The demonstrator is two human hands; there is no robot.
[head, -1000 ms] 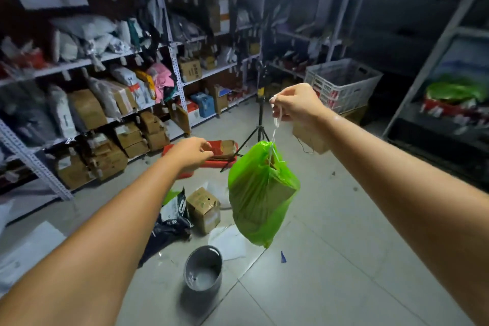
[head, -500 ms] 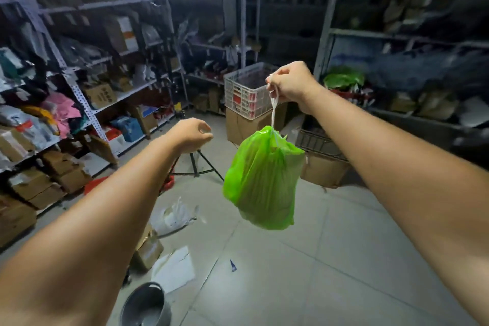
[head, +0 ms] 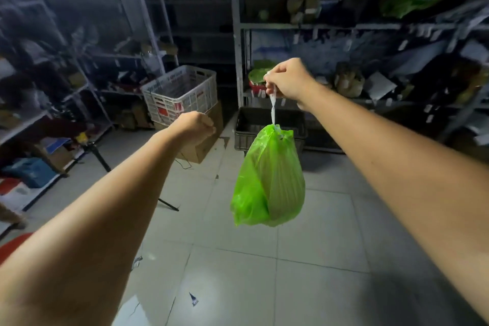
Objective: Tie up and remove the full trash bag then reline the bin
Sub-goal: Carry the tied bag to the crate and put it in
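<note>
A full green trash bag [head: 270, 180] hangs in the air above the tiled floor, its mouth drawn tight by a white drawstring [head: 273, 107]. My right hand [head: 287, 79] is closed on the top of that drawstring and carries the bag at chest height. To the left of the bag and apart from it, my left hand [head: 194, 124] is held out as a fist with nothing visible in it. The grey bin is out of view.
A white plastic crate [head: 182, 92] sits on a cardboard box [head: 203, 145] ahead left. A dark crate [head: 270, 124] stands on the floor behind the bag. Metal shelving with boxes lines the left, back and right. A tripod leg [head: 105, 164] crosses the floor at left.
The view has swung to the right: the grey bin and the floor clutter have left the frame, and the crates and right shelves now fill the background. The bag stays hanging from my right hand.
</note>
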